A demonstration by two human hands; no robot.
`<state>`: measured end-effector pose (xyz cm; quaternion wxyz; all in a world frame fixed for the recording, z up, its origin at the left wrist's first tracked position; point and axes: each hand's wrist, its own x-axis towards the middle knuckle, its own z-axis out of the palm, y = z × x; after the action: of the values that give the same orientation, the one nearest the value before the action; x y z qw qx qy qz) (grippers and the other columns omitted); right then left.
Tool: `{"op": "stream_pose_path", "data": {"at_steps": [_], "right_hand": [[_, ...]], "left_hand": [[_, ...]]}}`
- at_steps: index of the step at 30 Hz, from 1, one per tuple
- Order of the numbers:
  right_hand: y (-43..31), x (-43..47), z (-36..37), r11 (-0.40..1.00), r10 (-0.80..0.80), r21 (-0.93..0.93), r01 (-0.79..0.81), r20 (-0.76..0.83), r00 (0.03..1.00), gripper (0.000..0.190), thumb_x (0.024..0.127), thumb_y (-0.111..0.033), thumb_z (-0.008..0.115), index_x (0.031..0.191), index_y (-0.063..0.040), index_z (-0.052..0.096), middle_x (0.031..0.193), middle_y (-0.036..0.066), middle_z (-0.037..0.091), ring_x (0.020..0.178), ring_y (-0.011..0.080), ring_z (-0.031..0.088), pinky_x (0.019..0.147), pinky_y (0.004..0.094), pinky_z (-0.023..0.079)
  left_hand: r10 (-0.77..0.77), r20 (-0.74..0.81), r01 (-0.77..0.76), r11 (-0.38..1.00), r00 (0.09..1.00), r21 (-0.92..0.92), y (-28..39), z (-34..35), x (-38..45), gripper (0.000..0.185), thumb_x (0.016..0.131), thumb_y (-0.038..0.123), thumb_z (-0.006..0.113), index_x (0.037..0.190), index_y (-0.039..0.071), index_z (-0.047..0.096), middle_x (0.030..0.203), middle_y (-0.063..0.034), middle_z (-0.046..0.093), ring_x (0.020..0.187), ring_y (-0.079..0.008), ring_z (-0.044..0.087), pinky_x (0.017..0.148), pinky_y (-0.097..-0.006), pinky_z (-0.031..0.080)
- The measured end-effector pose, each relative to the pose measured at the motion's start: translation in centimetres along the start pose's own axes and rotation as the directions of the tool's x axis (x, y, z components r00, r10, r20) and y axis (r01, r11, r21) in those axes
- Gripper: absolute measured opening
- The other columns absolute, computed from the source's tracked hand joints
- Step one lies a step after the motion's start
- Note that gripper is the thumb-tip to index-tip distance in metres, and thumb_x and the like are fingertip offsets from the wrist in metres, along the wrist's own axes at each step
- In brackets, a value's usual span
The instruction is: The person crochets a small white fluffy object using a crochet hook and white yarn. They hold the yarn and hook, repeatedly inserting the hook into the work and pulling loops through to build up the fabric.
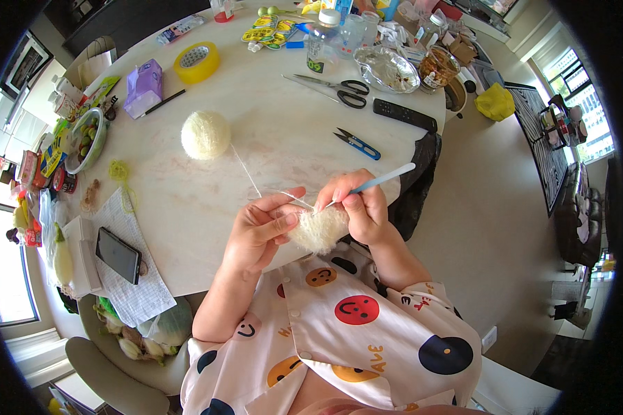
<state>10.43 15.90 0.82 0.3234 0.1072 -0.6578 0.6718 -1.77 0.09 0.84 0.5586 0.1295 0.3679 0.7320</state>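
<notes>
A fluffy cream crochet piece hangs between my hands, over the table's near edge. My left hand pinches its left side, with the cream yarn running over the fingers. In my right hand is a crochet hook with a blue handle, its tip at the top of the piece. The yarn leads up left to a fuzzy cream yarn ball on the table. Blue thread snips lie beyond my right hand, with black-handled scissors farther back.
A black remote control and black cloth lie at the table's right edge. Yellow tape and a purple tissue pack are at the back left. A smartphone rests on paper at the left; bottles and a foil dish stand at the back.
</notes>
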Motion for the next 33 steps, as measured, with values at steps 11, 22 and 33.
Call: {"op": "stream_pose_path", "data": {"at_steps": [11,22,33], "right_hand": [[-0.3,0.0,0.1,0.969,-0.157,-0.185,0.162,0.04,0.987,0.02,0.099,-0.02,0.04,0.09,-0.003,0.046,0.076,0.017,0.06,0.061,0.0183,0.055,0.056,0.028,0.043],[-0.3,-0.1,-0.1,0.916,-0.249,-0.304,0.26,0.077,0.965,0.016,0.096,-0.017,0.046,0.087,-0.005,0.05,0.075,0.013,0.063,0.058,0.0181,0.056,0.052,0.0288,0.04],[1.5,-1.3,1.7,0.982,-0.168,0.044,0.182,-0.221,0.961,0.009,0.092,-0.011,0.054,0.087,-0.003,0.055,0.084,0.013,0.062,0.074,0.02,0.061,0.068,0.0297,0.047]], "left_hand": [[0.0,0.002,0.0,0.998,1.0,0.062,-0.5,0.2,0.1,0.038,0.084,0.002,0.065,0.12,-0.004,0.055,0.085,-0.001,0.067,0.067,-0.002,0.053,0.05,-0.0156,0.038],[-0.077,0.084,0.086,0.989,0.993,-0.117,-1.0,0.0,0.6,0.037,0.086,0.0,0.059,0.122,-0.005,0.052,0.089,-0.0038,0.066,0.068,-0.0033,0.054,0.047,-0.014,0.034],[-0.13,0.092,0.151,0.948,0.987,-0.281,-1.9,1.2,0.7,0.043,0.085,-0.001,0.059,0.128,-0.001,0.05,0.093,-0.0015,0.063,0.079,-0.0078,0.057,0.065,-0.0209,0.044]]}}
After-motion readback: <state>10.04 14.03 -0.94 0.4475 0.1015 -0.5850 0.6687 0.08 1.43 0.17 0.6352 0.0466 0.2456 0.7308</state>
